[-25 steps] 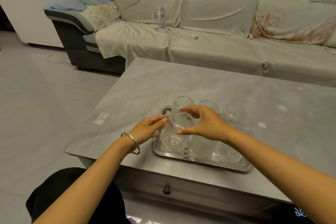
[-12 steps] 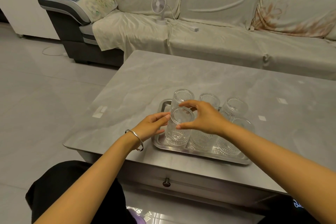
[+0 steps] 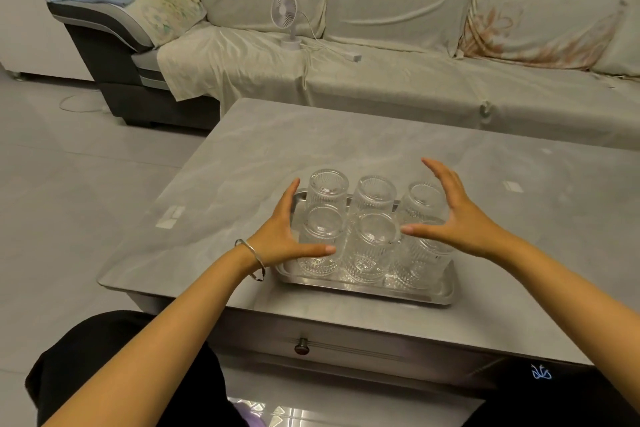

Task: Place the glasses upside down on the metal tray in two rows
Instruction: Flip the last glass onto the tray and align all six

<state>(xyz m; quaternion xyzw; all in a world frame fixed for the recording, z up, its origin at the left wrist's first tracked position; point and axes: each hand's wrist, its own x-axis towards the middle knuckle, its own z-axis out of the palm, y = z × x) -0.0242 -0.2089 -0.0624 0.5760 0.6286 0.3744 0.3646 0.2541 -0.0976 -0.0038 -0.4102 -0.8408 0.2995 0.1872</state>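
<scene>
Several clear ribbed glasses stand upside down in two rows on the metal tray (image 3: 367, 289), near the table's front edge. The back row runs from the back-left glass (image 3: 327, 188) to the right; the front-middle glass (image 3: 372, 246) is in the near row. My left hand (image 3: 282, 237) is spread open at the tray's left side, its thumb across the front-left glass (image 3: 320, 239). My right hand (image 3: 453, 215) hovers open over the right-hand glasses, partly hiding the front-right glass (image 3: 420, 263). Neither hand holds anything.
The tray sits on a grey marble-look coffee table (image 3: 346, 146) with a drawer knob (image 3: 302, 345) at the front. A covered sofa (image 3: 398, 45) stands behind the table, with a small white fan (image 3: 285, 15) on it. Tiled floor lies to the left.
My right hand has let go of the front-left glass and moved to the right over the tray. Both hands have spread open. The glass now stands in the near row.
</scene>
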